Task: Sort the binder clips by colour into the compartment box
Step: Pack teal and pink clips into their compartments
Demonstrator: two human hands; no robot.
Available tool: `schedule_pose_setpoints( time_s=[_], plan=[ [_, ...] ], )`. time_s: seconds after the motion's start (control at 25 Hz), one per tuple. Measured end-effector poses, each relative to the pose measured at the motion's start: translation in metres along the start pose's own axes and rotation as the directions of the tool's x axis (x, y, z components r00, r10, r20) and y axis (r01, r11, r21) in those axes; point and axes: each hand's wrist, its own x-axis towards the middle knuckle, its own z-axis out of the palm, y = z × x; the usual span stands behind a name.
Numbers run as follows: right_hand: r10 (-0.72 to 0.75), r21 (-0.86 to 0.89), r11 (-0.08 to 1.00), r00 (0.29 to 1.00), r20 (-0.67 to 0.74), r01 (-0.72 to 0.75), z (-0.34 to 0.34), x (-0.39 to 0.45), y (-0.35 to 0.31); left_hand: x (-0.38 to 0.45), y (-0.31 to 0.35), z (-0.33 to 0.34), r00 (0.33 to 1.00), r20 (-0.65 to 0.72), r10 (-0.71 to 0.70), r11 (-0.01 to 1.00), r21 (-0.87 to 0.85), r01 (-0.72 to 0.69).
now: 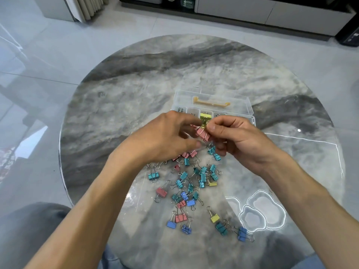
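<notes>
A clear compartment box (240,102) with a yellow latch lies open at the middle of the round table; yellow clips (205,115) fill one compartment. Both hands meet just in front of it. My right hand (239,140) pinches the wire handle of a pink binder clip (202,133). My left hand (165,136) touches the same clip from the left with curled fingers. Below the hands lies a loose pile of teal, pink, blue and yellow clips (194,183), with teal ones the most common.
The marble-patterned round table (120,98) has a glossy top. A clear cloud-shaped lid or tray (262,210) lies at the near right. A clear plastic bag (303,144) lies flat under the pile. A dark seat (33,220) is at the lower left.
</notes>
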Motion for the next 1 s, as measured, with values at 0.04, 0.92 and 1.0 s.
schedule_pose_setpoints(
  time_s=[0.04, 0.92, 1.0],
  plan=[
    [-0.006, 0.075, 0.997, 1.0, 0.025, 0.004, 0.002, -0.002, -0.003, 0.0, 0.004, 0.003, 0.999, -0.029, 0.037, 0.99, -0.131, -0.041],
    [-0.058, 0.217, 0.969, 0.964, -0.258, 0.116, 0.021, -0.001, 0.003, 0.008, 0.01, 0.026, 0.94, -0.287, -0.186, 0.665, -0.741, -0.095],
    [-0.155, 0.173, 0.963, 0.947, -0.28, 0.209, 0.021, -0.002, -0.001, 0.008, 0.013, 0.025, 0.918, -0.337, -0.211, 0.705, -0.703, -0.096]
  ],
)
